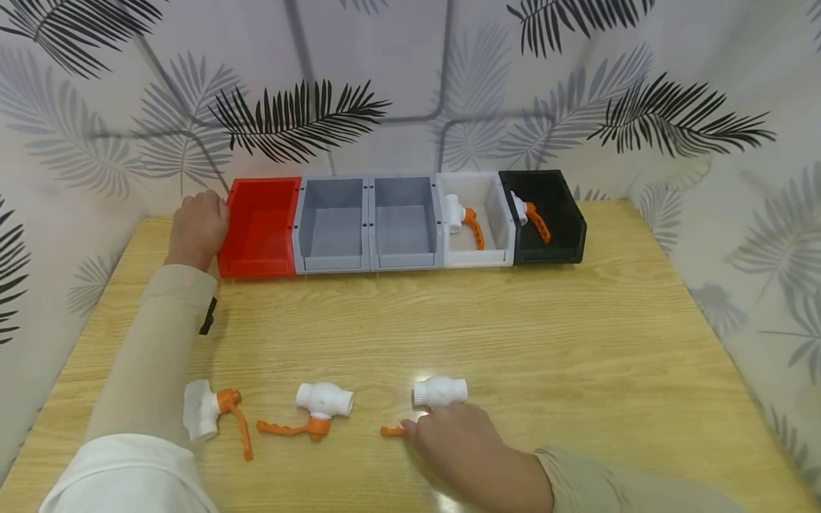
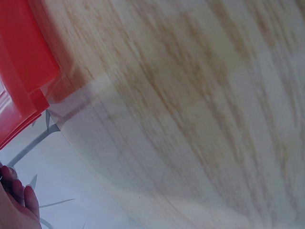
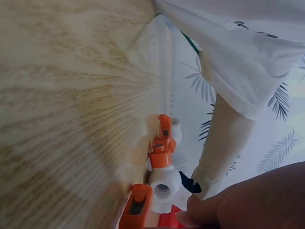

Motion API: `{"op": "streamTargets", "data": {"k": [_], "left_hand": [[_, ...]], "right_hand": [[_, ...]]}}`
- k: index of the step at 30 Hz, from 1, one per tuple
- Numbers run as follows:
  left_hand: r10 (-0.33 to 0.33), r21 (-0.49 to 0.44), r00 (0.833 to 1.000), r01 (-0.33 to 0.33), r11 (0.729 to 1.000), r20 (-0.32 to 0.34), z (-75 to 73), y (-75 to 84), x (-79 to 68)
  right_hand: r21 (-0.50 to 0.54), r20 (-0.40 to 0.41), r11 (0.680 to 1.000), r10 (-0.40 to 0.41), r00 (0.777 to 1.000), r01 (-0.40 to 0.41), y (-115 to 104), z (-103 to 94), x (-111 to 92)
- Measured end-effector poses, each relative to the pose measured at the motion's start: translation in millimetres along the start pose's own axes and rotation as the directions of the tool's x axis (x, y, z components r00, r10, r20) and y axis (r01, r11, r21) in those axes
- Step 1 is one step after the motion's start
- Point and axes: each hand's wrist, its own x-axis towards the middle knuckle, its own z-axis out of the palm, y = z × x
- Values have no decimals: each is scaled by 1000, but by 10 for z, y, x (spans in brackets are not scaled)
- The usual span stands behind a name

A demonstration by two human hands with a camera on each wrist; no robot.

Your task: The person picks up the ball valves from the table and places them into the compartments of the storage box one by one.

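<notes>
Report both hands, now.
Left hand: closed, nothing visible in it.
Right hand: at a white valve; whether it grips cannot be told.

Just left of the right hand [image 3: 255, 200] is an orange handle [image 3: 138, 218]. Farther off, a white valve [image 3: 166, 179] rests on the wooden table [image 3: 71, 119].
</notes>
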Motion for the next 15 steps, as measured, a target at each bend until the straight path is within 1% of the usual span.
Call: {"op": "streamTargets", "data": {"k": [1, 4, 8, 15], "left_hand": [[-2, 1, 1000, 2, 1000, 3, -1, -1, 2], [-6, -3, 1000, 6, 1000, 5, -3, 0, -1], [-7, -6, 1000, 7, 1000, 4, 1, 0, 2], [-10, 3, 1000, 10, 1000, -1, 10, -12, 1]], "right_hand": [[0, -11, 1000, 16, 1000, -16, -10, 12, 15], [-3, 6, 999, 35, 999, -35, -37, 26, 51], [6, 66, 999, 40, 997, -40, -73, 25, 85], [-3, 122, 996, 85, 989, -86, -112, 54, 142]]}}
